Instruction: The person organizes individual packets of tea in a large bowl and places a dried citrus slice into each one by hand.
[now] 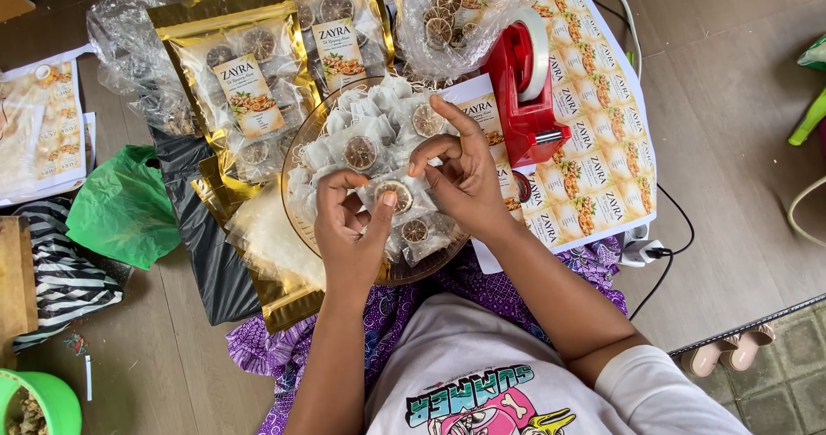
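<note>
My left hand (348, 228) and my right hand (460, 172) together pinch a small clear sachet (394, 194) with a dried citrus slice inside, held just above a round glass bowl (297, 147). The bowl is piled with several more such sachets (366, 138). Left thumb and fingers grip the sachet's lower left edge; right fingertips hold its upper right corner.
Gold pouches with clear windows (241, 82) lie at the back left. A red tape dispenser (525, 91) stands on sheets of printed labels (594, 142) to the right. A clear bag of dried slices (452, 13), a green plastic bag (120, 207), black plastic (206, 237) and a green tub (52, 401) surround.
</note>
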